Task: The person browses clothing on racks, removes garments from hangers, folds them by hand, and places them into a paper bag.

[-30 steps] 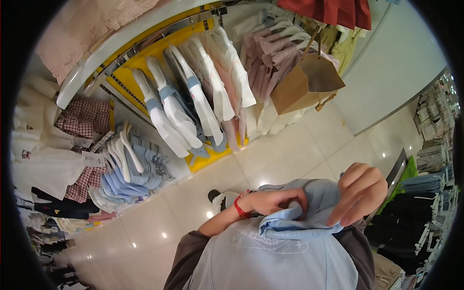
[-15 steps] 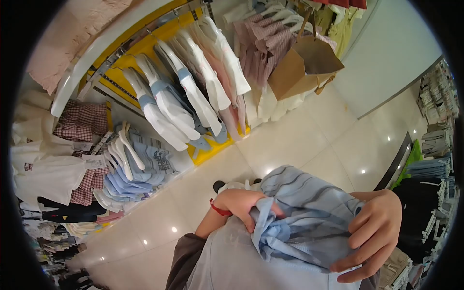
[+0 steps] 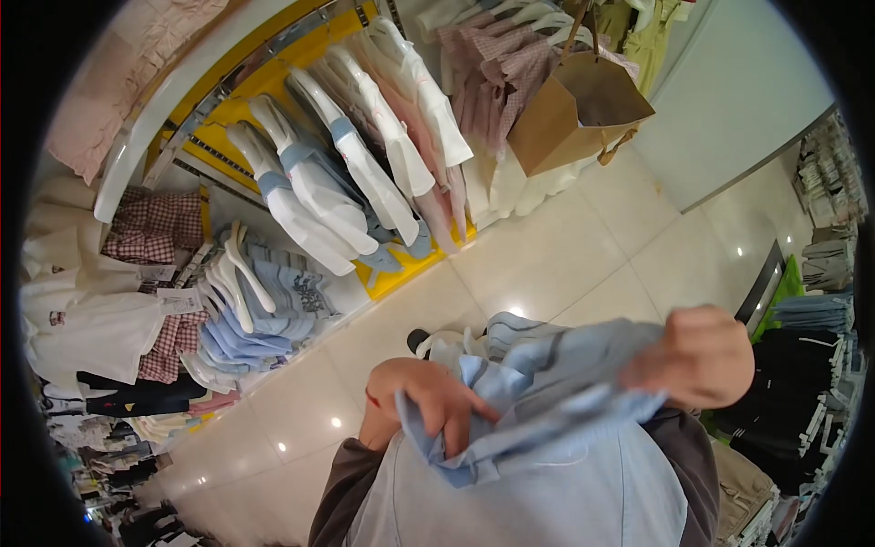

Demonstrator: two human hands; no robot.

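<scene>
A light blue shirt (image 3: 583, 365) with darker stripes is bunched and stretched between my two hands, in front of my body. My left hand (image 3: 428, 401), with a red bracelet at the wrist, pinches an edge of the cloth, its fingers partly tucked into the folds. At the other end my right hand (image 3: 697, 360) is blurred by motion but looks closed like a fist on the fabric. Part of the shirt between the hands is smeared too.
White and pink tops (image 3: 365, 182) hang on a rail ahead, over a yellow base. A brown paper bag (image 3: 556, 118) hangs at the upper right. Blue striped garments (image 3: 273, 283) on white hangers are at left. Black clothes (image 3: 775, 392) lie at right, beyond tiled floor (image 3: 583, 246).
My right hand has gone from spread fingers over the cloth to a closed, raised shape. My left hand has shifted left and down. The shirt is now drawn out between them.
</scene>
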